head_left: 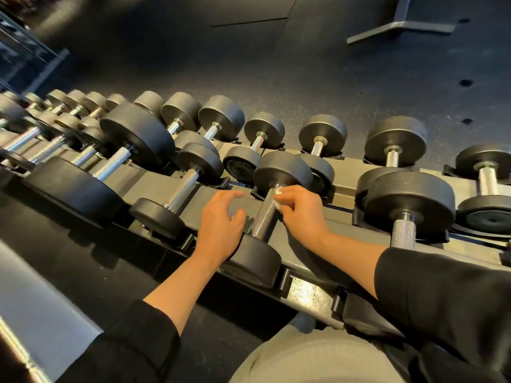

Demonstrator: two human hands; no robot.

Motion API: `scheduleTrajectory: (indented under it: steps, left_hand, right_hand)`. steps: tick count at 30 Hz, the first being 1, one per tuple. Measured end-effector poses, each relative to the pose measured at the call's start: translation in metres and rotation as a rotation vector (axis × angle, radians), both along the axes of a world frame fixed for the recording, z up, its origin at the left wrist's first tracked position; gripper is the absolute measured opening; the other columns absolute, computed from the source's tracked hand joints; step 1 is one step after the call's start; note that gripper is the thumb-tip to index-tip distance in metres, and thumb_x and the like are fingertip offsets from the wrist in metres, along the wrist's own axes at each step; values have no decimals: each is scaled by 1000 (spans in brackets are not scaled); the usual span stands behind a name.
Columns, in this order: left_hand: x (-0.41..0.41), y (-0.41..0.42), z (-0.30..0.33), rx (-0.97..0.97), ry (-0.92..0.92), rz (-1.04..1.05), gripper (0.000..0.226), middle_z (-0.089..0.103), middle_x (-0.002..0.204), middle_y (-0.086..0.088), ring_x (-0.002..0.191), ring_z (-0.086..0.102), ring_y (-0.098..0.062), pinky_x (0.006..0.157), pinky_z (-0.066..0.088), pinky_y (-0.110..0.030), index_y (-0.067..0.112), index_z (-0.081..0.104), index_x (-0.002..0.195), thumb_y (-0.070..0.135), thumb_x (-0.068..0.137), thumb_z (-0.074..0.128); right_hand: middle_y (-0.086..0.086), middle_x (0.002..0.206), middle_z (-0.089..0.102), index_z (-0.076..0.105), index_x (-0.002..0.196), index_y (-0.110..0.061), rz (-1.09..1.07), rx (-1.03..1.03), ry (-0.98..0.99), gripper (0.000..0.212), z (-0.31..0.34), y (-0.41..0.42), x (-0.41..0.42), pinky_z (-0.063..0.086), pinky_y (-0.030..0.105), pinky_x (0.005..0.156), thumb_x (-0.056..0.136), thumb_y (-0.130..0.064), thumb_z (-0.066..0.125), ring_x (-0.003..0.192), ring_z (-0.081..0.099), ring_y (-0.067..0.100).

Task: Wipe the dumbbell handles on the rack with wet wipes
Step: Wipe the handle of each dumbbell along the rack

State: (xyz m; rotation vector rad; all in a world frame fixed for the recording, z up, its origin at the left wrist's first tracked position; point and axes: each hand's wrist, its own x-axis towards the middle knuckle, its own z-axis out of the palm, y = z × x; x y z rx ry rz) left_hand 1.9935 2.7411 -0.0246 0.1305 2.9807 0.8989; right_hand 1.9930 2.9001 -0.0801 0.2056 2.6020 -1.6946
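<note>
A dumbbell with black round heads and a knurled steel handle (264, 217) lies on the near tier of the grey rack (312, 252), in the middle of the view. My right hand (300, 210) pinches a small white wet wipe (278, 196) against the upper right side of that handle. My left hand (219, 226) hovers just left of the handle, fingers curled and apart, over the dumbbell's near head (257, 261). It holds nothing that I can see.
More dumbbells fill both tiers: a small one (181, 187) to the left, a bigger one (406, 211) to the right, several larger ones further left. Dark rubber floor lies beyond the rack, with a metal machine foot (401, 29) at top right. My knee (312, 360) is below.
</note>
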Motion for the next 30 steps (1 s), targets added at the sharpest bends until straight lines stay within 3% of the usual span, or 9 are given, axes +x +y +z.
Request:
scheduleTrajectory:
  steps: [2,4,10,13,15,18,21,27,30]
  left_hand:
    - [0,1,0,-14,-4,7,35,53,124,2,90,53,-9,75,35,-8,18,58,123,7,90,52]
    - [-1,2,0,-30,0,14,35,54,126,1,92,51,-6,74,34,-6,18,57,123,8,91,52]
    - [-1,3,0,-56,2,33,36,54,128,3,96,43,2,71,32,-1,20,57,124,9,91,53]
    - [0,3,0,-81,3,29,35,54,129,2,95,44,2,72,29,-1,19,57,124,9,91,52]
    - [-1,4,0,-93,2,29,35,54,129,2,94,44,1,73,28,0,18,58,124,9,91,52]
    - [0,5,2,-101,-4,33,34,53,131,2,95,43,2,72,28,1,18,57,124,10,92,51]
    - [1,6,4,-107,-12,41,33,52,132,2,99,41,4,72,27,4,19,57,124,10,93,51]
    - [-1,8,5,-139,4,61,34,53,130,2,93,43,2,70,28,2,18,57,124,12,91,54]
    - [-2,8,6,-135,5,62,34,54,128,2,87,45,0,70,31,-1,18,58,123,11,90,56]
  right_hand:
    - [5,110,64,69,107,-9,-30,-53,-17,23,1,1,1,50,20,87,84,-5,66,101,60,16]
    - [2,100,65,69,99,-14,11,-72,-32,17,3,0,4,45,12,74,82,-7,69,90,59,10]
    - [-8,83,61,72,87,-14,244,-82,-63,12,12,-6,22,40,8,65,78,-6,71,70,53,-2]
    - [-8,82,62,74,87,-14,382,-113,-111,11,15,-4,24,41,12,68,79,-7,71,69,54,-3]
    - [-8,84,62,74,89,-15,310,-139,-98,14,16,-1,19,42,14,71,78,-5,71,75,55,0]
    - [0,107,60,70,107,-12,46,-47,17,23,11,6,6,46,23,88,85,-7,65,99,56,13]
    - [5,128,53,60,125,-9,70,42,23,35,6,4,0,39,29,104,90,-7,58,117,51,20]
    - [1,117,58,67,111,-9,158,19,23,28,6,-5,4,37,16,95,86,-1,62,112,53,15]
    - [2,112,63,72,104,-9,316,-14,41,30,9,-12,12,40,20,97,79,6,64,109,56,14]
